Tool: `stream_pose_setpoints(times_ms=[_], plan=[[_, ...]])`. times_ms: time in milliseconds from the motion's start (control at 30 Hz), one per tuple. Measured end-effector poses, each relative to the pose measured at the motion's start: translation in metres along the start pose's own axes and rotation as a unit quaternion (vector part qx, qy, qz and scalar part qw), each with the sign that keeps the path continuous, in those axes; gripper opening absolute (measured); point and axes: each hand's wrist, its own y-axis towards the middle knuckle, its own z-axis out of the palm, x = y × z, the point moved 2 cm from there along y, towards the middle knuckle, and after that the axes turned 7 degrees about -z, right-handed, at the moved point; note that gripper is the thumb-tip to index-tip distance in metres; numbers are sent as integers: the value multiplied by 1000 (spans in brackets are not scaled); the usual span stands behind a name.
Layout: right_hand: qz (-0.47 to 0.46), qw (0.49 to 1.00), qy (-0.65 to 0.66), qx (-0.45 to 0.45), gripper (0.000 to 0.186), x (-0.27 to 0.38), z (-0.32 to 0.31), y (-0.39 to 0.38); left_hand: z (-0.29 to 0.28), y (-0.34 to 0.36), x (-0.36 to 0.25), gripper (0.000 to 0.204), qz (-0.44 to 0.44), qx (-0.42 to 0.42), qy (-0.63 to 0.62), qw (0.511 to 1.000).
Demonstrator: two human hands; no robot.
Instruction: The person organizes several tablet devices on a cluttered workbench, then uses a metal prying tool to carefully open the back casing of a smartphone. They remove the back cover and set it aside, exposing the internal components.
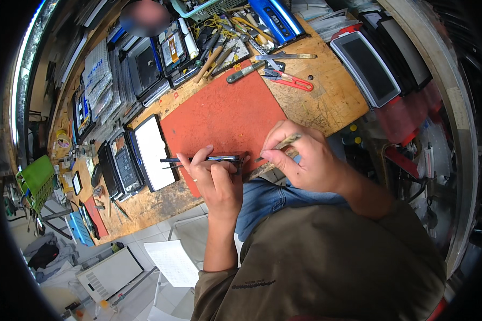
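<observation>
Over the near edge of the red mat (pixel 225 115), my left hand (pixel 217 184) is closed round a dark flat device (pixel 242 165), phone-like and seen nearly edge-on. Two thin dark prongs (pixel 170 160) stick out leftward from between its fingers; they look like tweezers, though the fingers cover the rest. My right hand (pixel 305 160) pinches a slim tool with a mottled pale handle (pixel 290 140). Its thin tip (pixel 259 159) points left, close to the device's right end. Whether the tip touches the device I cannot tell.
A grey-handled knife (pixel 242 74) and red-handled scissors (pixel 294 82) lie beyond the mat. Hand tools (pixel 214 59) crowd the back, near a blue device (pixel 277 20). Opened tablets (pixel 124 160) and a white panel (pixel 154 152) stand left. A tablet (pixel 365 68) sits right.
</observation>
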Motion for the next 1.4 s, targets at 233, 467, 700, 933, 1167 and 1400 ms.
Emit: stream_pose_setpoints(times_ms=[233, 467, 700, 933, 1167, 1400], plan=[[-90, 995, 37, -27, 24, 8, 8, -3, -1, 4, 2, 30, -1, 13, -10, 1000], [-129, 991, -12, -42, 21, 5, 8, 0, 5, 7, 9, 31, 26, -20, -45, 998], [-22, 996, -86, 18, 24, -11, 18, 21, 7, 18, 15, 37, 24, 25, -67, 997], [5, 993, -52, 105, 13, -31, 31, 49, 1, 24, 13, 44, 37, -2, -34, 999], [10, 991, -73, 109, 13, -27, 30, 51, -28, 30, 15, 38, 15, -5, 109, 994], [56, 989, -45, 128, 16, -22, 30, 47, -35, 26, 15, 16, -56, 57, 9, 997]])
